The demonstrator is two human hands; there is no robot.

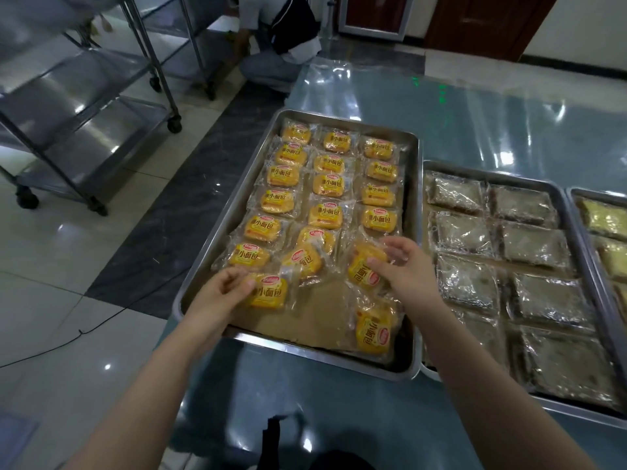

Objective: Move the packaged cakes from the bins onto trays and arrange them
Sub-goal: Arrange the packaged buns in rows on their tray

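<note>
A steel tray (211,237) lined with brown paper (315,315) sits on the glossy teal bench (475,113), and the yellow packaged cakes (327,184) lie on it in three columns running away from the person. The far rows are tidy, while the near ones are loose and overlapping. The left hand (220,295) reaches over the tray's near-left corner, its fingers curled and its thumb pinching the wrapper edge of the front-left cake (269,292), which lies flat on the paper at the foot of the left column. The right hand (405,266) is at the foot of the right column, fingers and thumb curled around the tilted cake (363,271), whose label is turned sideways. Another sideways cake (373,330) lies alone near the front-right corner of the tray. Just beside this tray on the right is a second tray (492,176) filled with dark cakes in clear wrap (464,232), and a third tray (576,195) with pale yellow packages (605,218) is cut off at the picture's edge. Steel rack trolleys (84,96) stand on the tiled floor (68,249) to the left, and a person (278,45) crouches beyond the bench.
</note>
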